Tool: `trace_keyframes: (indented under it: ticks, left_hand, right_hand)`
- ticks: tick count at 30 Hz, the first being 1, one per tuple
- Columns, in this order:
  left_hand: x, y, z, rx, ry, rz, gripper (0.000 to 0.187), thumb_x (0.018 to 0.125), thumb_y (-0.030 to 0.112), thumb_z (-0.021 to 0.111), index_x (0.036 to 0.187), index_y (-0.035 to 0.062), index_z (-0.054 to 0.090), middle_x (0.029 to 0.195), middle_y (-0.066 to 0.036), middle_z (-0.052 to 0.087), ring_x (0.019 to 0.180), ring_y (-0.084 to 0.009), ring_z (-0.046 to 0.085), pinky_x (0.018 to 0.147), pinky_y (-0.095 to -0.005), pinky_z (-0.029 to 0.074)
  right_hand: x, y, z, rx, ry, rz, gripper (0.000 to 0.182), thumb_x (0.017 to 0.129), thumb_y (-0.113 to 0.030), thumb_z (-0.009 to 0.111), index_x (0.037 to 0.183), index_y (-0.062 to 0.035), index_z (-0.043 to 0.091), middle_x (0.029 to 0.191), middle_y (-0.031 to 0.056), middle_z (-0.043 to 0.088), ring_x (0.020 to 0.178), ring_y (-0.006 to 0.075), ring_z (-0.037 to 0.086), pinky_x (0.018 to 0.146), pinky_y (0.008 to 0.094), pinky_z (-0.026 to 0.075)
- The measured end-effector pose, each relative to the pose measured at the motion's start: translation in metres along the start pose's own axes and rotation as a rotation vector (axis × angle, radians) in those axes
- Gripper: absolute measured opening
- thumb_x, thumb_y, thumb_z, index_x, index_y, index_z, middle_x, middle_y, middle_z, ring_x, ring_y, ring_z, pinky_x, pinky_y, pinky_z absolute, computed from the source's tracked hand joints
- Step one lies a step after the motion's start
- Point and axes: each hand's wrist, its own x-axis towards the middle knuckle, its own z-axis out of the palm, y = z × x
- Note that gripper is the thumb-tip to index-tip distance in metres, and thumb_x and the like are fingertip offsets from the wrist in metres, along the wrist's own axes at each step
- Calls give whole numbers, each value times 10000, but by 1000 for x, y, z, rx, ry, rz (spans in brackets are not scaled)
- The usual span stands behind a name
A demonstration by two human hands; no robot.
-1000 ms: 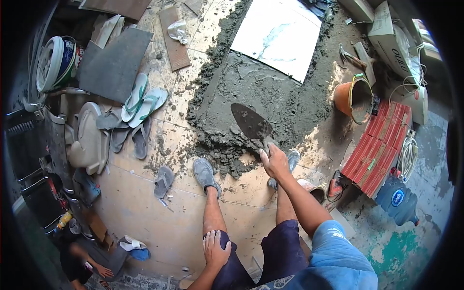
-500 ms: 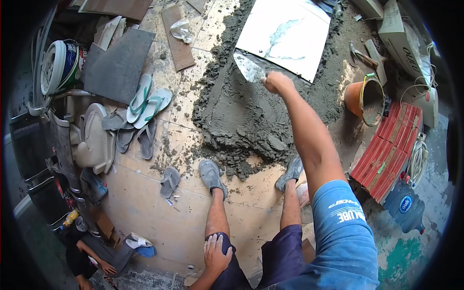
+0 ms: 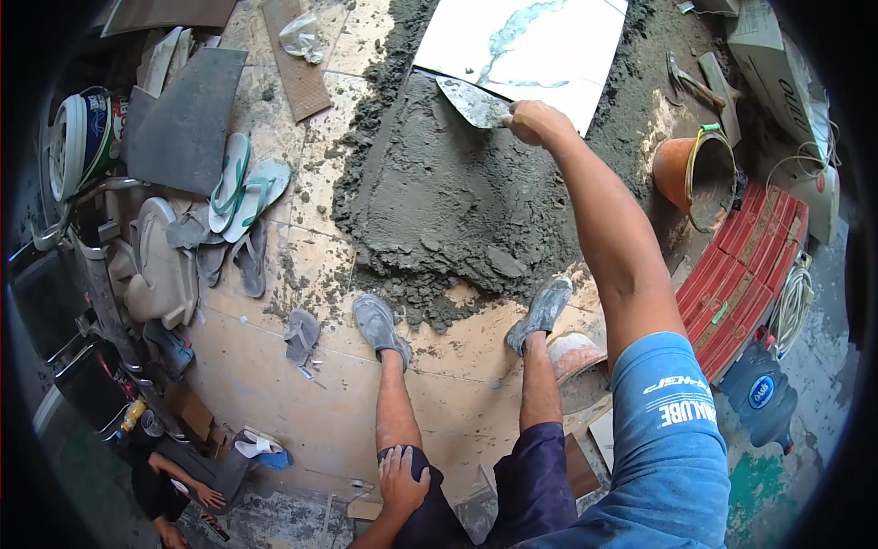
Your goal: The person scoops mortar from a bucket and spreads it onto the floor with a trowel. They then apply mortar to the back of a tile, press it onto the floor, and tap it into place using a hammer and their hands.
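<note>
My right hand (image 3: 541, 123) is closed round the handle of a trowel (image 3: 473, 102). The trowel's grey-smeared blade lies at the near edge of a white marbled tile (image 3: 512, 41), over the wet mortar bed (image 3: 448, 183). That bed spreads from the tile towards my feet, with a rough, crumbly front edge. On my left knee rests my left hand (image 3: 402, 478), fingers stretched out and spread, holding nothing.
An orange bucket (image 3: 695, 178), a hammer (image 3: 692, 84) and stacked red boxes (image 3: 745, 265) stand on the right. A second bucket (image 3: 578, 366) sits beside my right foot. Sandals (image 3: 245, 197) and a dark slab (image 3: 181, 123) lie left. Another person's hand (image 3: 210, 496) shows lower left.
The trowel in my right hand has swung so its blade now lies along the tile's near edge. My view has shifted slightly, showing more of the bucket by my right foot.
</note>
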Motion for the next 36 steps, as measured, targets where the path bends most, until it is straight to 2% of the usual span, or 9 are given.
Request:
trace_keyframes:
  ticks: [11,17,22,29,30,32,34,36]
  left_hand:
    - [11,20,7,99,-63,-51,589,765,311,672,1250,-2,554,1315,-221,511,1276,-367,436,1084,-504,306]
    - [13,30,12,172,-101,-103,606,783,327,666,1282,8,540,1359,-215,484,1299,-358,414,1108,-481,280]
    - [16,39,11,201,-138,-115,623,791,339,656,1308,19,523,1372,-218,471,1310,-358,399,1110,-479,274]
    - [17,44,18,251,-167,-153,623,791,337,655,1309,19,519,1367,-216,474,1298,-357,411,1103,-479,282]
    - [16,42,19,247,-153,-132,623,792,338,654,1310,21,519,1365,-219,474,1295,-358,414,1101,-480,284]
    - [16,40,20,240,-136,-117,622,793,339,653,1312,23,518,1364,-222,475,1292,-360,418,1099,-481,286]
    - [17,42,20,232,-149,-138,620,795,338,650,1311,19,518,1362,-222,476,1294,-360,418,1096,-483,289]
    - [17,42,20,225,-156,-140,622,796,341,648,1311,17,517,1365,-221,474,1299,-359,413,1098,-482,286]
  right_hand:
    - [-77,187,45,31,-129,147,418,954,-392,474,1165,-62,618,1187,188,624,1129,349,582,946,452,465]
    - [-115,246,59,50,-178,191,425,952,-390,472,1166,-49,611,1174,204,623,1124,366,576,941,467,462]
    - [-133,244,50,200,-122,97,428,949,-396,465,1161,-56,614,1136,208,637,1081,387,590,933,478,462]
    - [-64,226,80,367,4,-22,460,944,-412,472,1211,-63,609,1147,227,632,1101,382,583,944,456,459]
    - [-69,218,82,376,-5,-21,460,944,-412,472,1211,-63,609,1147,227,632,1101,382,583,944,456,459]
    - [-88,201,73,378,-289,-68,489,937,-424,486,1232,-52,600,1162,224,629,1109,383,581,960,446,452]
    - [-95,199,83,333,-216,-108,500,932,-429,496,1225,-39,604,1168,223,629,1115,384,579,974,439,447]
    - [-94,204,86,391,-151,-44,506,931,-428,505,1221,-26,603,1172,225,626,1119,382,579,975,437,447]
